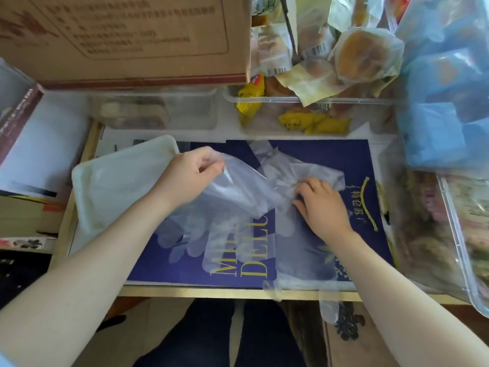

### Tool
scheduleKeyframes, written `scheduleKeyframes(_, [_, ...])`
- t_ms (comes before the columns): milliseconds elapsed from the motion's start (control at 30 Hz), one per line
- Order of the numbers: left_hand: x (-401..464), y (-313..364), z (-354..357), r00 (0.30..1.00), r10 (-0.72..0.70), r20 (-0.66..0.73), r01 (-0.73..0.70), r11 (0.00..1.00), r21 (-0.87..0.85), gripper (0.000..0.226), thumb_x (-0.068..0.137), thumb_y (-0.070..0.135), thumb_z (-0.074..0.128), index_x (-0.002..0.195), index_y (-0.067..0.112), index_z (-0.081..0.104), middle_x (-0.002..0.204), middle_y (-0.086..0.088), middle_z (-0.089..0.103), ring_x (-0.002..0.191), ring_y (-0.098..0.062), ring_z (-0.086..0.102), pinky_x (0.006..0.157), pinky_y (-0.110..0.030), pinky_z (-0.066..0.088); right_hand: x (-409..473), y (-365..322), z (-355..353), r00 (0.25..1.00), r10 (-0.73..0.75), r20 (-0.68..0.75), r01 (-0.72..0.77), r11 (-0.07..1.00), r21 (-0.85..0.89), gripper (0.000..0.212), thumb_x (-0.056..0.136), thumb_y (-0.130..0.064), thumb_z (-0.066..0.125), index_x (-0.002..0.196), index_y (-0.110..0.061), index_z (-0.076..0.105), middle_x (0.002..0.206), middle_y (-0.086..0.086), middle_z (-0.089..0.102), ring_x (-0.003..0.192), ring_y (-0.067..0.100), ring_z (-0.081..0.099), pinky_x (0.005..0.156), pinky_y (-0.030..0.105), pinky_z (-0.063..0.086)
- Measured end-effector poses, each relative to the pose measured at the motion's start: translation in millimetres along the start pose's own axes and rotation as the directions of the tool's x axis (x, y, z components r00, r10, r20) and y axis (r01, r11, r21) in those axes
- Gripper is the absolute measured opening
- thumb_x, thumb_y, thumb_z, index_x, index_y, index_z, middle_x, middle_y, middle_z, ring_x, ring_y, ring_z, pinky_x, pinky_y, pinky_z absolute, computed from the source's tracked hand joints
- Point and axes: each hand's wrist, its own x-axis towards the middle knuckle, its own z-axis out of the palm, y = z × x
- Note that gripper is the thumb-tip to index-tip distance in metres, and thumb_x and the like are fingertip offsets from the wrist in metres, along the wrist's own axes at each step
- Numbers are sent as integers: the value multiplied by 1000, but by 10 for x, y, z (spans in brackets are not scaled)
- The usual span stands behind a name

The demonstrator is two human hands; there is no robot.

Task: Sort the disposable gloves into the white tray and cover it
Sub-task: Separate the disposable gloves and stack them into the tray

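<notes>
Several clear disposable gloves [227, 234] lie spread over a dark blue bag [330, 160] on the table. My left hand [193, 176] pinches the cuff of one clear glove [238, 189] and lifts it just right of the white tray [113, 181]. The tray sits at the left of the bag, and nothing shows in its visible part. My right hand [320, 200] has its fingers curled into a crumpled bunch of gloves [312, 170] on the bag. One glove [328, 308] hangs over the table's front edge.
A cardboard box [127, 38] stands at the back left. Clear bins [304, 112] of wrapped pastries fill the back. Blue plastic packs [444, 102] and a clear container [460, 247] crowd the right side. Books and papers [31, 144] lie at the left.
</notes>
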Motion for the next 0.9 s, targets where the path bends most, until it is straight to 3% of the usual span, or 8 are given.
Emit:
scheduleKeyframes(67, [-47, -10, 75, 998, 32, 53, -31, 999, -25, 12, 89, 23, 59, 77, 23, 60, 75, 5, 65, 67, 0, 54, 67, -16, 41, 30, 32, 9, 999, -26, -31, 26, 1000, 14, 14, 84, -15, 65, 88, -2, 63, 94, 17, 61, 83, 39, 58, 60, 39, 44])
scheduleKeyframes(167, [-116, 9, 164, 987, 99, 125, -99, 995, -4, 18, 81, 32, 56, 74, 17, 62, 67, -4, 59, 61, -7, 45, 61, -21, 38, 122, 104, -33, 999, 45, 25, -49, 978, 201, 12, 89, -15, 58, 88, -4, 64, 94, 13, 59, 85, 33, 55, 67, 38, 44])
scheduleKeyframes(333, [-171, 174, 243, 962, 239, 134, -247, 968, 50, 25, 83, 34, 55, 73, 12, 62, 61, 6, 49, 57, -10, 41, 56, -14, 31, 158, 24, -523, 977, 214, 23, -169, 697, 697, 5, 86, -7, 61, 82, -9, 63, 95, -1, 61, 85, 13, 56, 76, 25, 43])
scheduleKeyframes(467, [-180, 402, 224, 902, 418, 104, -430, 889, 155, 30, 85, 37, 49, 79, 14, 67, 98, 7, 54, 90, -9, 48, 77, -12, 33, 112, -110, -1136, 996, 59, 66, -86, 502, 861, 22, 79, 12, 48, 64, -3, 55, 88, 3, 72, 57, 0, 56, 53, 13, 42])
scheduleKeyframes(600, [-165, 628, 230, 786, 599, 153, -616, 743, 261, 26, 85, 30, 53, 79, 13, 71, 141, -17, 40, 133, -24, 27, 105, -35, 23, 108, -204, -1637, 953, -251, 168, -68, 365, 929, 33, 73, 20, 41, 57, -8, 46, 84, 19, 70, 53, -2, 56, 53, 10, 40])
scheduleKeyframes(700, [-143, 748, 230, 779, 582, 231, -618, 775, 130, 30, 86, 34, 54, 82, 10, 71, 126, -6, 55, 122, -10, 41, 104, -22, 32, 148, -221, -1805, 915, -338, 221, -77, 392, 917, 29, 72, 14, 40, 59, -11, 47, 73, 10, 70, 51, 6, 52, 51, 14, 36])
scheduleKeyframes(767, [-155, 797, 227, 814, 526, 245, -549, 835, 31, 28, 87, 32, 58, 84, 7, 69, 93, 6, 63, 88, -2, 55, 80, -21, 43, 158, -213, -1846, 920, -300, 251, -91, 461, 883, 20, 75, 2, 46, 66, -12, 57, 74, 18, 68, 53, 19, 51, 52, 18, 37])
scheduleKeyframes(900, [-188, 856, 211, 904, 385, 184, -399, 916, 42, 15, 88, 24, 63, 85, 11, 67, 71, 19, 52, 69, 8, 51, 62, -7, 34, 134, -188, -1891, 952, -168, 257, -88, 653, 752, 8, 88, -17, 61, 94, -16, 66, 85, -1, 71, 78, 10, 64, 75, 19, 48])
